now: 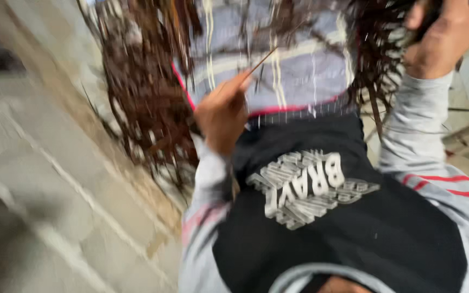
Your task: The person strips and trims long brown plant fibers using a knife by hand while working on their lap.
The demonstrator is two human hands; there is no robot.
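Pinching thin stick point(260, 61) in left hand point(222, 115) (long axis up-right).

One camera only, worn on the head, looking steeply down the person's own front at very close range. It is tilted and motion-blurred, taking in the chest, both raised arms and the tiled floor point(55, 179).

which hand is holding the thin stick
The left hand, lower and central, pinches the thin stick; the right hand at top right grips dark strands instead.
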